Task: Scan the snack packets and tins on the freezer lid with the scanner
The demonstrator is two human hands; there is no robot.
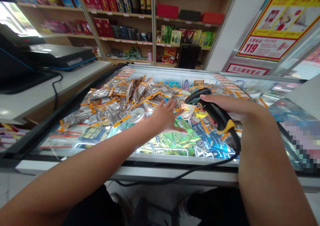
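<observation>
Shop: stocked shelves (130,23), snack-covered freezer (175,74)

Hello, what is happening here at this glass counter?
A person stands at a glass-topped freezer in a shop. The right hand holds a black and yellow barcode scanner, pointed at the pile of small snack packets lying on the glass. The left hand is spread open, reaching over the packets near a round tin; whether it touches one is hard to tell. The scanner's cable hangs off the front edge. Shelves of goods stand behind.
</observation>
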